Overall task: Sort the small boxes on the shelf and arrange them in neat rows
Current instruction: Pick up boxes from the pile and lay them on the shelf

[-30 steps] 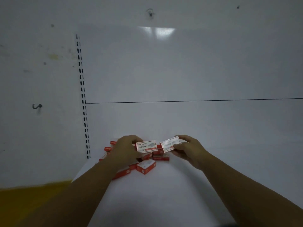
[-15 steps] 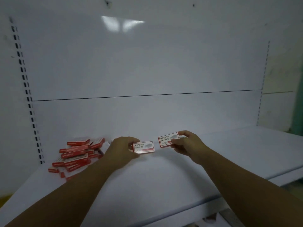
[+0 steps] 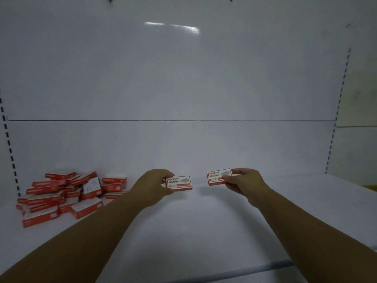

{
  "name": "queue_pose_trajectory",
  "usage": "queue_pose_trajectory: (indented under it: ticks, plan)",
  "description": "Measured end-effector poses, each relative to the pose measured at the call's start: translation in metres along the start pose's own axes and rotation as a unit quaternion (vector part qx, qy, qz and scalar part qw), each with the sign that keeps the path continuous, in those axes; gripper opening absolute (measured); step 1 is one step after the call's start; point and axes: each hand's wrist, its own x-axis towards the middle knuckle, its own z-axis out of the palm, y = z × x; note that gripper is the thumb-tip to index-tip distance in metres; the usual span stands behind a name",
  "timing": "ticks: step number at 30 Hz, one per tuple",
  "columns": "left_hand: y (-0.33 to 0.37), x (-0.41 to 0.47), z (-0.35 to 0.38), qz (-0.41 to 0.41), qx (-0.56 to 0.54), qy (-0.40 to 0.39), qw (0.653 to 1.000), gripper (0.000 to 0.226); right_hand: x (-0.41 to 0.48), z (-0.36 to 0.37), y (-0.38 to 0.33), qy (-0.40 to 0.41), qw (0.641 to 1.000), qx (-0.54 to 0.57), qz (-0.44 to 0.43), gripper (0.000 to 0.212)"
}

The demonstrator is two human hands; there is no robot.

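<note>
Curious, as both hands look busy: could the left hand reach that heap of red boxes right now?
Probably yes: the shelf between the left hand and the heap lies bare. But it holds a box, so grasping another looks awkward.

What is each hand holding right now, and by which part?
The left hand pinches the left staple box by its left end; the right hand pinches the right staple box by its right end.

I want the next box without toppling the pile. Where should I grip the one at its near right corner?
Pinch the corner box across its long red edges, coming from the front right: it lies flat on the shelf, white face up, apparently nothing on top, those sides free.
</note>
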Motion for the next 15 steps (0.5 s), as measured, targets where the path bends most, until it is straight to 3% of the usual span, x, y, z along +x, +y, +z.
queue_pose_trajectory:
  ticks: [6, 15]
  plan:
    - [-0.010, 0.033, 0.027, 0.016, 0.030, 0.008, 0.999, 0.048, 0.041, 0.007, 0.017, 0.028, 0.999, -0.027, 0.022, 0.016]
    - [-0.025, 0.084, 0.080, 0.025, 0.081, -0.096, 0.992, 0.034, 0.100, 0.020, 0.056, 0.049, 0.984, -0.166, 0.041, 0.022]
